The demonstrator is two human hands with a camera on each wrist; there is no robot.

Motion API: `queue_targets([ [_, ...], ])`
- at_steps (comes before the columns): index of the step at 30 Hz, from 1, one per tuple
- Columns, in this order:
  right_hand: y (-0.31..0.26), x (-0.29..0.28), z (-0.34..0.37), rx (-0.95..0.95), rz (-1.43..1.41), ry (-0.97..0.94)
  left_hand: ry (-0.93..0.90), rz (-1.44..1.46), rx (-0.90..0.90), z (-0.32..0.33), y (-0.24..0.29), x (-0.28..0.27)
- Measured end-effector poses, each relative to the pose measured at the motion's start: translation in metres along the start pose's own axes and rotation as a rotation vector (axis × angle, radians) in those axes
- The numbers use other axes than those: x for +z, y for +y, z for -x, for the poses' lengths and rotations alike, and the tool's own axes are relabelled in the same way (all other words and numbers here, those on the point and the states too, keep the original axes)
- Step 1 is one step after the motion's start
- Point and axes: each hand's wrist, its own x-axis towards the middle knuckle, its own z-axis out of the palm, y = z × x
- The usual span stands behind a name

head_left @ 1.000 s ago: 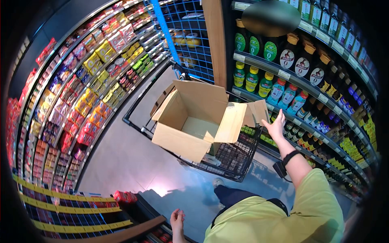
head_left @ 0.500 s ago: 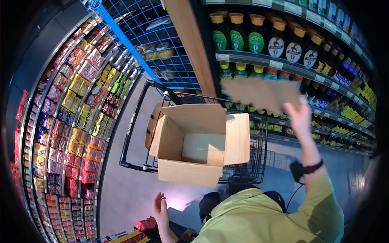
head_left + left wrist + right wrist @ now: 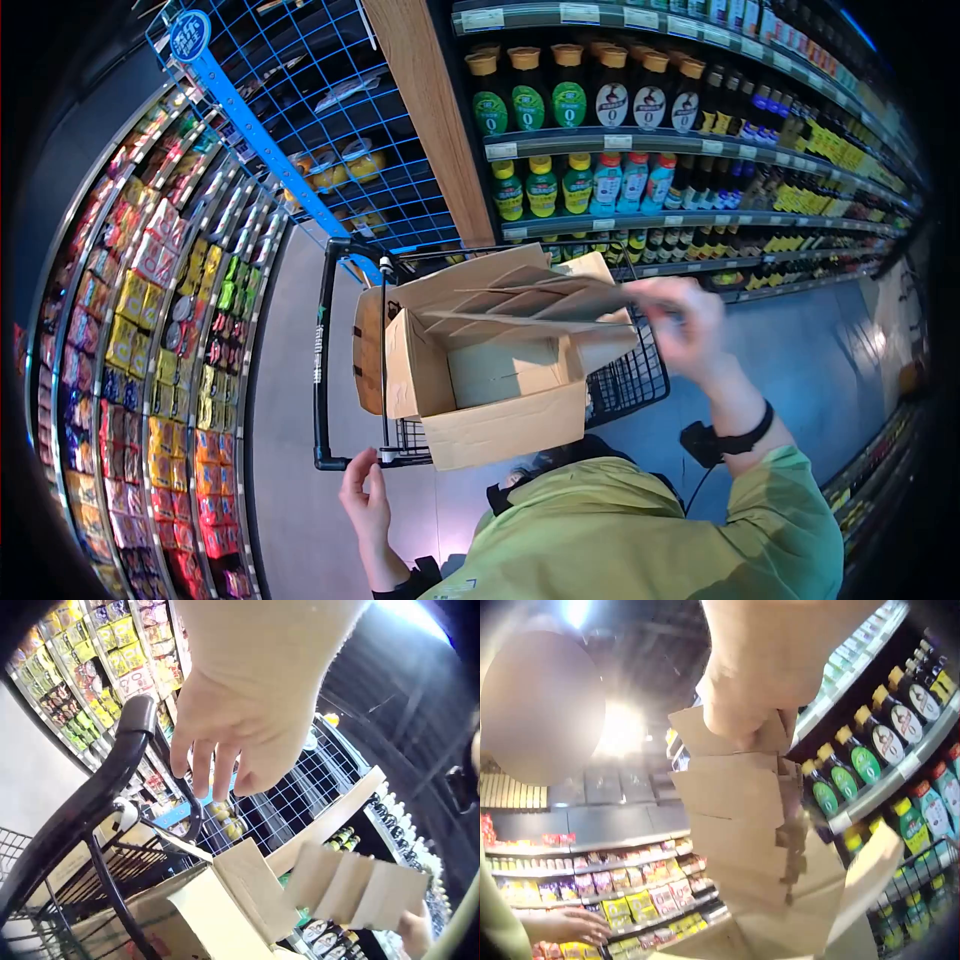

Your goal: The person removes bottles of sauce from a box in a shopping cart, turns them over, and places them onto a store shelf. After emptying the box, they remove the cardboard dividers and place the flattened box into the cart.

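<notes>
My right hand [image 3: 695, 335] grips a cardboard divider [image 3: 545, 302] by its right end. The divider's slotted strips spread over the mouth of an open cardboard box [image 3: 505, 435] and overlap it in the head view. The box has its flaps folded outward, and its visible floor is bare. It sits on a black shopping cart [image 3: 318, 375]. Beside the cart's handle corner, my left hand [image 3: 367, 505] hangs with loosely bent fingers and holds nothing. In the right wrist view the divider [image 3: 731, 810] hangs below the right hand [image 3: 754, 682], its torn edge showing.
Shelves of sauce bottles [image 3: 568, 95] rise beyond the cart at the right. Packaged snacks [image 3: 140, 300] fill the shelves on the left. A blue wire rack [image 3: 270, 170] and a wooden post [image 3: 425, 110] stand just behind the cart.
My right hand has brought the divider from beside the bottle shelves leftward and down over the box. The left hand has risen toward the cart handle, and the head view has turned right.
</notes>
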Motion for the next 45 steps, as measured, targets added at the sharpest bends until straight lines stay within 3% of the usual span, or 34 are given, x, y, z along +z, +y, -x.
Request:
queue_targets([
  [1,0.006,0.022,0.007,-0.099,0.094,-0.035,0.022,-0.008,0.015,-0.001,-0.004,-0.008],
  [3,0.004,0.060,0.017,0.131,0.143,-0.457,0.017,-0.010,0.042,-0.006,-0.016,-0.023],
  [4,0.015,0.079,0.028,0.050,0.157,-0.597,0.026,-0.053,0.055,-0.009,-0.028,-0.033],
  [5,0.007,0.092,0.040,0.076,0.348,-0.657,0.038,-0.093,0.071,-0.015,-0.037,-0.042],
  [7,-0.001,0.105,0.053,0.126,0.234,-0.600,0.094,-0.170,0.163,-0.029,-0.043,-0.060],
  [10,-0.001,0.120,0.085,0.136,0.354,-0.577,0.130,-0.178,0.257,-0.055,-0.055,-0.086],
  [11,-0.001,0.122,0.094,0.154,0.365,-0.564,0.149,-0.323,0.273,-0.064,-0.056,-0.092],
  [13,0.003,0.122,0.111,0.231,0.421,-0.733,0.145,-0.447,0.317,-0.079,-0.059,-0.087],
  [15,0.009,0.128,0.131,0.191,0.470,-0.593,0.055,0.000,-0.061,-0.090,-0.069,-0.071],
  [16,0.008,0.132,0.134,0.206,0.497,-0.579,0.014,0.016,-0.048,-0.094,-0.070,-0.065],
  [19,-0.006,0.140,0.140,0.286,0.591,-0.570,-0.063,-0.563,-0.094,-0.095,-0.074,-0.063],
  [21,-0.018,0.138,0.144,0.377,0.639,-0.675,-0.067,-0.549,-0.043,-0.098,-0.093,-0.063],
  [24,-0.014,0.125,0.186,0.401,0.723,-0.517,-0.077,-0.404,0.046,-0.086,-0.076,-0.059],
  [25,-0.010,0.114,0.201,0.376,0.759,-0.458,-0.069,-0.422,0.073,-0.088,-0.096,-0.062],
  [30,0.001,0.064,0.223,0.475,0.793,-0.331,-0.056,-0.386,0.021,-0.053,-0.056,-0.041],
  [31,0.009,0.054,0.228,0.463,0.776,-0.342,-0.060,-0.397,0.034,-0.046,-0.059,-0.037],
  [33,0.026,0.032,0.235,0.530,0.742,-0.165,-0.046,-0.390,0.042,-0.029,-0.051,-0.026],
  [34,0.031,0.021,0.237,0.524,0.731,-0.174,-0.060,-0.356,-0.043,-0.018,-0.035,-0.018],
  [36,0.038,-0.003,0.240,0.665,0.609,-0.013,-0.051,-0.357,-0.058,-0.002,-0.027,-0.005],
  [37,0.049,-0.014,0.252,0.661,0.600,-0.021,-0.050,-0.355,-0.064,0.008,-0.022,0.002],
  [39,0.078,-0.037,0.275,0.878,0.319,0.196,-0.044,-0.372,-0.080,0.023,-0.011,0.016],
  [41,0.077,-0.058,0.282,0.823,0.315,0.208,-0.043,-0.373,-0.084,0.032,-0.002,0.033],
  [44,0.067,-0.089,0.280,0.716,0.620,-0.033,-0.021,-0.390,-0.087,0.050,0.009,0.059],
  [45,0.063,-0.096,0.274,0.695,0.617,-0.025,-0.044,-0.421,-0.103,0.055,0.014,0.067],
])
